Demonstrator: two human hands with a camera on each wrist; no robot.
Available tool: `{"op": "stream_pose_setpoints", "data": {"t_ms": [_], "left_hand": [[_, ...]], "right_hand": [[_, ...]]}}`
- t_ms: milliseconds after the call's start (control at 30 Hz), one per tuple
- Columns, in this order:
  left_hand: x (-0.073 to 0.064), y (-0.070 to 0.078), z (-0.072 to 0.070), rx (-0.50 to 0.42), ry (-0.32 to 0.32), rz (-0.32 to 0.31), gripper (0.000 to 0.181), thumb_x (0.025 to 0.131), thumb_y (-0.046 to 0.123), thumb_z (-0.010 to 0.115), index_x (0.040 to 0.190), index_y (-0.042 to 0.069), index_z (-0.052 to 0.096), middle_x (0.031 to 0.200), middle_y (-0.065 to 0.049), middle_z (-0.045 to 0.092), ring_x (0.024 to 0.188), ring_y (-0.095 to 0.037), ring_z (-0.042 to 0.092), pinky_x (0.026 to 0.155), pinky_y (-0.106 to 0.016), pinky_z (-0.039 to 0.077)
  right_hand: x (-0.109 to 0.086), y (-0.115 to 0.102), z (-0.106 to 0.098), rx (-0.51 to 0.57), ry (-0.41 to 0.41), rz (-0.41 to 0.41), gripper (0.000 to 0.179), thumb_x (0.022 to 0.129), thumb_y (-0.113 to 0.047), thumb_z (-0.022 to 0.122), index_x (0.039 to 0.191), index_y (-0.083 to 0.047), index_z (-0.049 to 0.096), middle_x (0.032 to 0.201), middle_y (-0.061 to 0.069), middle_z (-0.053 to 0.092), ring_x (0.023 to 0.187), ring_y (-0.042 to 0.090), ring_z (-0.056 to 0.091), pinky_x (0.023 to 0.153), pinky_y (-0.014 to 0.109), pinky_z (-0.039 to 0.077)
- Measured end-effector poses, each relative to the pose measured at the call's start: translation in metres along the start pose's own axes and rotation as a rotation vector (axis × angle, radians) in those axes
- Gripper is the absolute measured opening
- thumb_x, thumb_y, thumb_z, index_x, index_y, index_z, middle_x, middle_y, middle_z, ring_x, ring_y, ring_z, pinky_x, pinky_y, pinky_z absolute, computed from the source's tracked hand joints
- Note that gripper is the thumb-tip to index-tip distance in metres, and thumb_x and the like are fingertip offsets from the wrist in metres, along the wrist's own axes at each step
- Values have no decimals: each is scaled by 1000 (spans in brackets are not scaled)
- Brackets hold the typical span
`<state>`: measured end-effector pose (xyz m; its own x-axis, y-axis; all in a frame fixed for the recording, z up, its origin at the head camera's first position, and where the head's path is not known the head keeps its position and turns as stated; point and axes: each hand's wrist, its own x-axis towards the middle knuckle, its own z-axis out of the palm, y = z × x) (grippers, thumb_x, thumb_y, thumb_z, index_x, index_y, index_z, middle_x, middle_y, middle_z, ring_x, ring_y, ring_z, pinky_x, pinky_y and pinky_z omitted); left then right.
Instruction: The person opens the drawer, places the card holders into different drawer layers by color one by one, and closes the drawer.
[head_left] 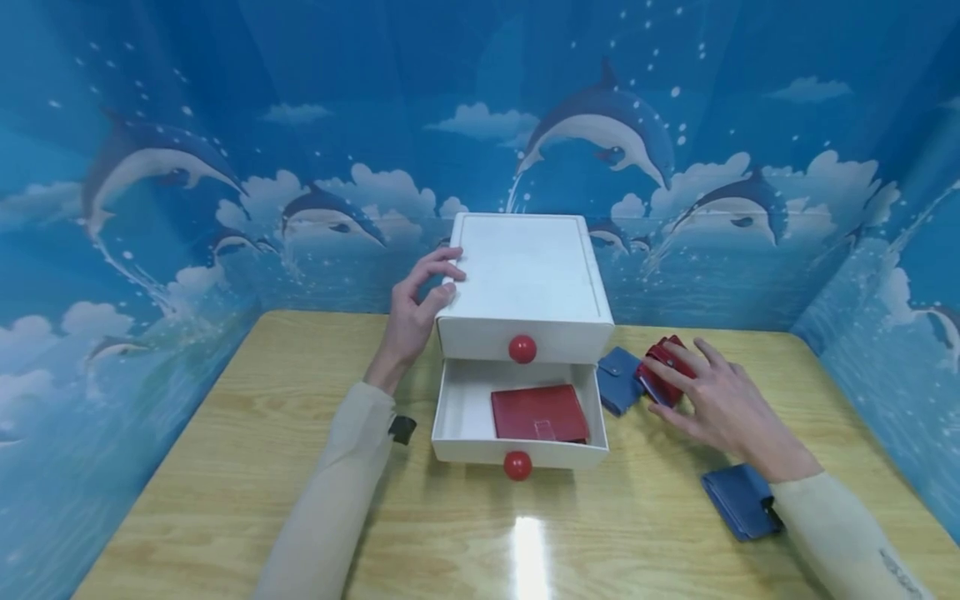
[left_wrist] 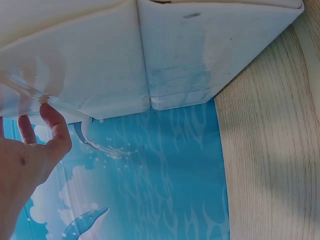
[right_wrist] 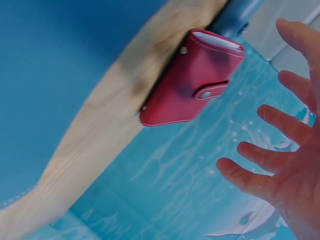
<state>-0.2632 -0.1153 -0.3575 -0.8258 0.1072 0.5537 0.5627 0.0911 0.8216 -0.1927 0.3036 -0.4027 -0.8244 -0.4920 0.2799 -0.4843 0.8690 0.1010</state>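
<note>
1. Left hand, fingers loosely extended, touches the white, boxy, plastic-looking two-drawer cabinet.
2. Right hand, spread and released, hovers by the red, rectangular leather-look wallet right of the cabinet.

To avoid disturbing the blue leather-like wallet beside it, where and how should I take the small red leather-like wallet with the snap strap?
Probably grip the red wallet by its near and far ends, from above and right: the blue wallet sits close at its left, its right side is freer, and the fastened strap should keep it shut.
</note>
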Motion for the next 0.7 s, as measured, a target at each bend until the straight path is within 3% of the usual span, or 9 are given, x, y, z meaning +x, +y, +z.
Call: {"op": "stream_pose_setpoints", "data": {"t_ms": [267,400,700], "left_hand": [[0,0,-1,2,-3,4,27,99,21,54,112,2,68,150,-6,56,154,-33,33,127,-55,21],[0,0,-2,-1,-3,7,27,99,20,54,112,2,68,150,-6,56,154,-30,34,127,-54,22],[-1,2,-1,9,-4,-5,27,100,21,54,112,3,68,150,-4,57,154,-29,33,127,-53,21]], "right_hand": [[5,17,12,14,-87,-48,70,81,-40,84,143,-17,61,148,26,52,129,61,48,87,77,49],[10,23,15,2,-122,-73,75,81,-40,84,146,-15,58,148,27,52,125,59,53,90,73,51],[17,30,28,10,-212,-56,77,85,-42,81,151,-15,51,151,31,45,120,59,57,87,68,55]]}}
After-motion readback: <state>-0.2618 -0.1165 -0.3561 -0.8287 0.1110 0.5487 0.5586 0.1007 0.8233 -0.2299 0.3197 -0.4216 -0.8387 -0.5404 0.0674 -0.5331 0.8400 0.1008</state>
